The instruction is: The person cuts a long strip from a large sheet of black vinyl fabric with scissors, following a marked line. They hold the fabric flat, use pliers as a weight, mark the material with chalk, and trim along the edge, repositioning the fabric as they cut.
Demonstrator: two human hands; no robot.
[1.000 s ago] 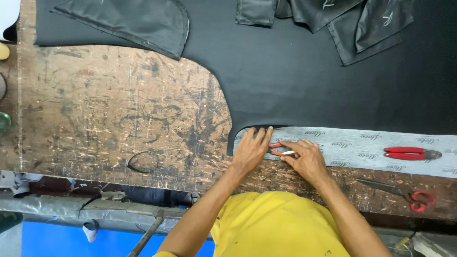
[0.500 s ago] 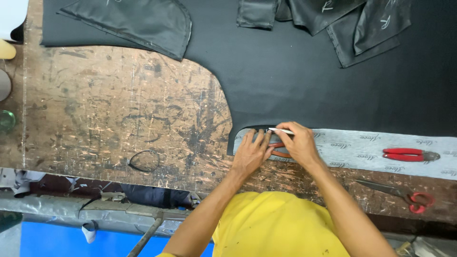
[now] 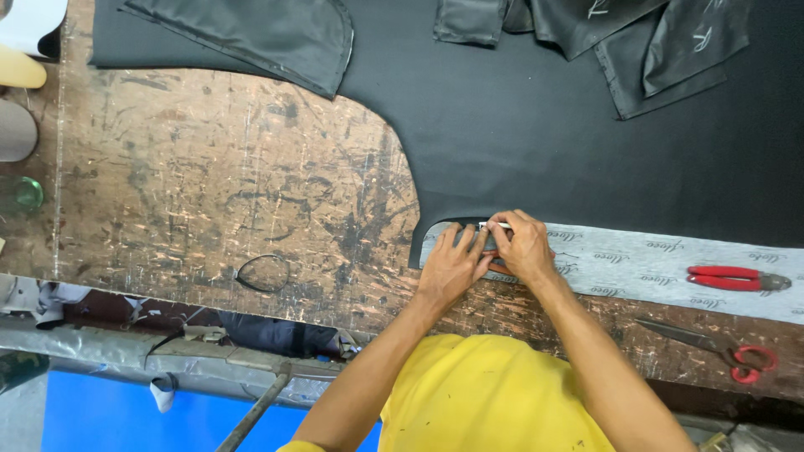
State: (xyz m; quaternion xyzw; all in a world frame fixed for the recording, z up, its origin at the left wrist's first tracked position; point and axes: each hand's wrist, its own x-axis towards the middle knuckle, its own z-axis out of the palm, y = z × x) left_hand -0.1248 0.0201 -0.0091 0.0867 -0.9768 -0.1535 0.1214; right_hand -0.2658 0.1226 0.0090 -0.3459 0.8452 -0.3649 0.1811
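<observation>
Bench: scarred wooden worktable (image 3: 209, 184); big black fabric sheet (image 3: 544, 142) covers its far and right part; cut edge curves down to the hands
Strip: grey-white patterned interfacing strip (image 3: 636, 264) lies on the table along the near edge of the black sheet; long axis runs left-right; its rounded left end sits under the hands
Left hand: left hand (image 3: 452, 264) flat on the strip's left end, fingers spread, pressing down; nothing gripped
Right hand: right hand (image 3: 521, 247) just beside the left, touching it; fingers pinched together on a small white marker, likely chalk or pencil (image 3: 496, 225); tip points left at the seam between strip and black sheet
Key relation: marker tip sits at the far-left corner of the strip; rest of the strip extends right, away from the left hand and past the right wrist; right hand is nearer to the unworked length
Tools: red-handled pliers (image 3: 737, 279) on the strip well to the right; red-handled scissors (image 3: 712, 345) on bare wood nearer the body; both apart from the hands
Far edge: dark cut fabric pieces (image 3: 276, 33) at the top left and more (image 3: 620, 33) at the top right
Left margin: green glass object (image 3: 29, 192); too small to tell more
</observation>
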